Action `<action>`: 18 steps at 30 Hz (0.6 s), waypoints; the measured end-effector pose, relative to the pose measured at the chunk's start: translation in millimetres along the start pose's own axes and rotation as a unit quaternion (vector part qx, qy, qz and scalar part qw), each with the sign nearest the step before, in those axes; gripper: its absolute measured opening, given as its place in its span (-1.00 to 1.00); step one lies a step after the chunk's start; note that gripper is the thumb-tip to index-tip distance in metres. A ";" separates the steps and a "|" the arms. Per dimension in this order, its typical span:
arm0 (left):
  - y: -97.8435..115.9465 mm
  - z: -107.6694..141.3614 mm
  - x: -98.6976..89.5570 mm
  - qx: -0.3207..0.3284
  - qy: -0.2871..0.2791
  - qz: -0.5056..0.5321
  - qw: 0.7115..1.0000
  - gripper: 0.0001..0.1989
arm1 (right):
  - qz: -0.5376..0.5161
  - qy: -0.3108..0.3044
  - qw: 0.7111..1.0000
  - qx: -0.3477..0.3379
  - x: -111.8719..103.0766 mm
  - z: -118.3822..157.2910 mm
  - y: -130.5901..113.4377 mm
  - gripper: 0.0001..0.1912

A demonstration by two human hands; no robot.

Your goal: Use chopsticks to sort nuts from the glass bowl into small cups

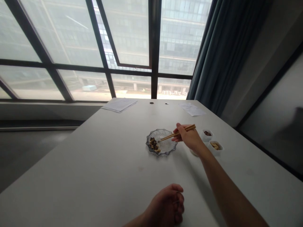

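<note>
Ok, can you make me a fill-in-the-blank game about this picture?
The chopsticks are in the person's ____ hand.
In the picture, the food pieces lie on the ____ half of the clear dish.
The table is coloured ____.
The curtain is coloured ____.

Missing words: right; left; white; blue.

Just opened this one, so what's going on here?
A person's right hand holds chopsticks, their tips at a pile of small dark and pale pieces on the left side of a glass dish; whether they grip a piece is too small to tell. The left hand is loosely curled nearer the camera. Two white cups with contents stand right of the dish.
</note>
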State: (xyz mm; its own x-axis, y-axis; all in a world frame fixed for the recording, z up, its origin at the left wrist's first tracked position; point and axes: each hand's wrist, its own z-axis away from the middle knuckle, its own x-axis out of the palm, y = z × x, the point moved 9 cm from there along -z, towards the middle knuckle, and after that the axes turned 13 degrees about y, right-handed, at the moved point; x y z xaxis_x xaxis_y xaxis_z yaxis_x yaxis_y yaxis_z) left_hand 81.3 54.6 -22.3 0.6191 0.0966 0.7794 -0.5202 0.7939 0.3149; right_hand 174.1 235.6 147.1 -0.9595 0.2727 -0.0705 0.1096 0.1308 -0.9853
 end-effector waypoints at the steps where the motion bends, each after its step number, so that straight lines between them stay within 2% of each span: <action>1: -0.2 -0.3 0.1 -0.001 -0.003 0.001 1.000 -0.84 | 0.016 -0.009 1.000 -0.006 -1.1 2.5 1.2 -0.48; 7: -2.0 -1.4 0.5 -0.004 -0.013 0.007 1.000 -0.87 | 0.071 -0.028 0.996 -0.054 -7.0 15.8 0.9 -0.40; 12: -1.6 1.7 0.3 -0.011 -0.014 0.012 1.000 -0.89 | 0.071 -0.061 0.992 -0.087 5.4 23.6 -2.4 -0.43; 18: -2.9 2.6 0.7 -0.019 -0.026 0.016 0.999 -0.89 | 0.089 -0.089 0.988 -0.095 17.1 29.6 6.1 -0.47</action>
State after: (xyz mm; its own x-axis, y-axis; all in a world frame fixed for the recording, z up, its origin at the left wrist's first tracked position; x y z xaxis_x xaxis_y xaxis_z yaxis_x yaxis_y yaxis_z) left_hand 81.8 50.9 -21.3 0.5705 0.0929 0.8160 -0.5163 0.8133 0.2684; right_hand 150.7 212.9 135.3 -0.9492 0.1385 -0.2827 0.3111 0.2760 -0.9094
